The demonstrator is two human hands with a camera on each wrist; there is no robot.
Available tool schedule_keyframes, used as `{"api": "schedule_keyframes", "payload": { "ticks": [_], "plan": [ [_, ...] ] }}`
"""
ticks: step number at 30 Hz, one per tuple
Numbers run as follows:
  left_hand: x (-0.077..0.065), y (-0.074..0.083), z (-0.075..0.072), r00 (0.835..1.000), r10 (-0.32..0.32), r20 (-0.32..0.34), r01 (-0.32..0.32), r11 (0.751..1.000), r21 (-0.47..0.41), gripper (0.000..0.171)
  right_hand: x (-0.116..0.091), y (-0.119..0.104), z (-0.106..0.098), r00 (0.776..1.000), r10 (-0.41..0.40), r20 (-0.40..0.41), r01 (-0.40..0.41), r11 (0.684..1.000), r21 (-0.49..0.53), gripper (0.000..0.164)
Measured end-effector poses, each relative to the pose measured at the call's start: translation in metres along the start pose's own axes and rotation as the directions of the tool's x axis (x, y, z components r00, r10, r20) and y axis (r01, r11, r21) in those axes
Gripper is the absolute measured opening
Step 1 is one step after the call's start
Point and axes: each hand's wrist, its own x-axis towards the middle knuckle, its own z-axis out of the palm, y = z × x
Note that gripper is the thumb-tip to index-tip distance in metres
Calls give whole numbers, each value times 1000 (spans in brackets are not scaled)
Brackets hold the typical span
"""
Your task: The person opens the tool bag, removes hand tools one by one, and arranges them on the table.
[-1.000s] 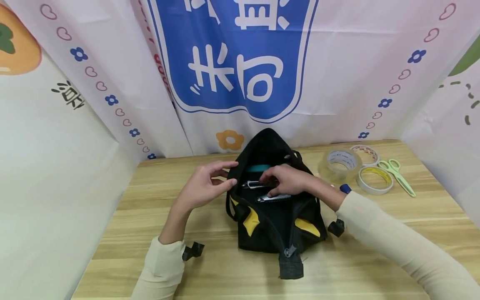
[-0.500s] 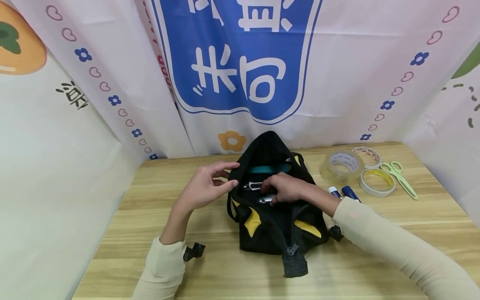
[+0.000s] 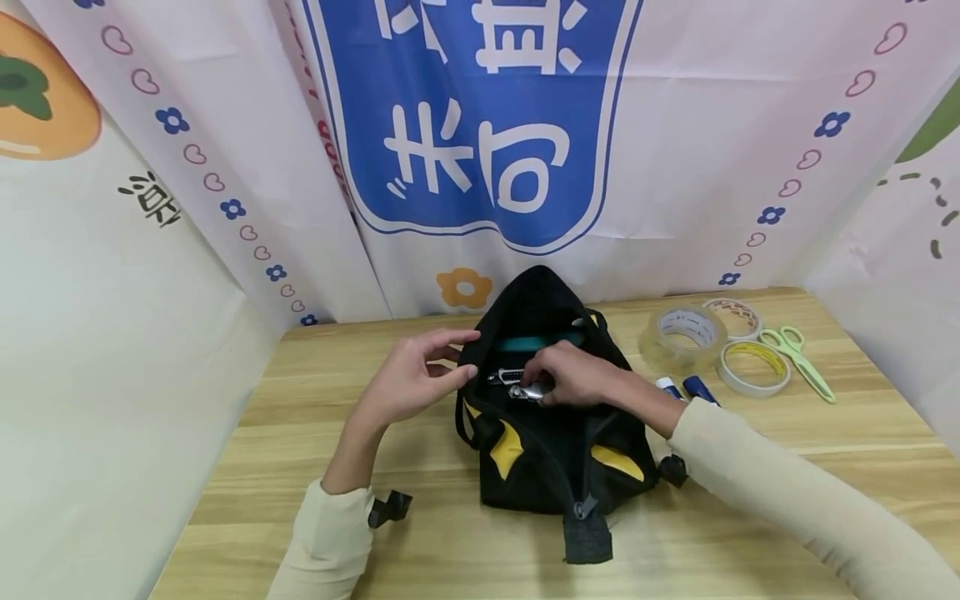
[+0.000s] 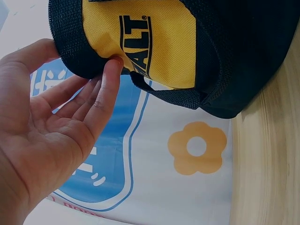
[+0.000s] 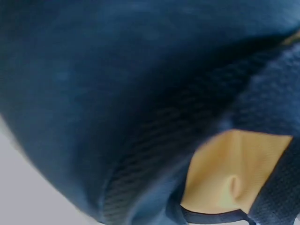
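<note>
A black tool bag (image 3: pixel 525 483) with yellow panels stands unzipped on the table. My left hand (image 3: pixel 420 375) holds the left edge of its opening; in the left wrist view, the thumb (image 4: pixel 110 79) lies on the yellow lettered side. Inside the bag, my right hand (image 3: pixel 573 375) grips a utility knife (image 3: pixel 527 392), whose rear part the fingers cover. Just behind it lies a second utility knife (image 3: pixel 504 377), partly hidden by the hand. A teal object (image 3: pixel 521 343) sits deeper in the bag, its kind unclear. Only bag cloth (image 5: pixel 234 173) shows in the right wrist view.
To the bag's right are a clear tape roll (image 3: pixel 684 340), two more tape rolls, one being the yellow-lined roll (image 3: pixel 752 368), and green scissors (image 3: pixel 802 367). Two glue sticks, including a blue one (image 3: pixel 699 388), lie beside the right forearm. A printed cloth hangs behind the table.
My right fingers have closed on the front utility knife and shifted it slightly back, nearer the other knife. The glue sticks show more beside the forearm. The left hand stays at the bag's edge.
</note>
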Motion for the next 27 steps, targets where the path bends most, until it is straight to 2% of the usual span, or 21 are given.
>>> {"api": "schedule_keyframes", "payload": {
  "ticks": [6, 14, 18, 22, 27],
  "plan": [
    [0, -1, 0, 1000, 9, 0, -9, 1000, 2, 44, -8, -14, -17, 988, 22, -155, 1, 989, 147, 28],
    [0, -2, 2, 1000, 8, 2, -8, 1000, -10, 44, -17, -33, -46, 936, 91, -341, -1, 966, 257, 34],
    [0, -3, 2, 1000, 4, 6, -4, 1000, -2, 44, -24, -39, -60, 920, 130, -369, -14, 954, 300, 37],
    [0, -3, 2, 1000, 2, 5, -2, 1000, 4, 44, -33, -42, -70, 915, 149, -374, -35, 955, 295, 38],
    [1, -2, 1, 1000, 0, 5, 0, 1000, 7, 44, -47, -40, -76, 907, 214, -363, -122, 958, 260, 36]
  ]
}}
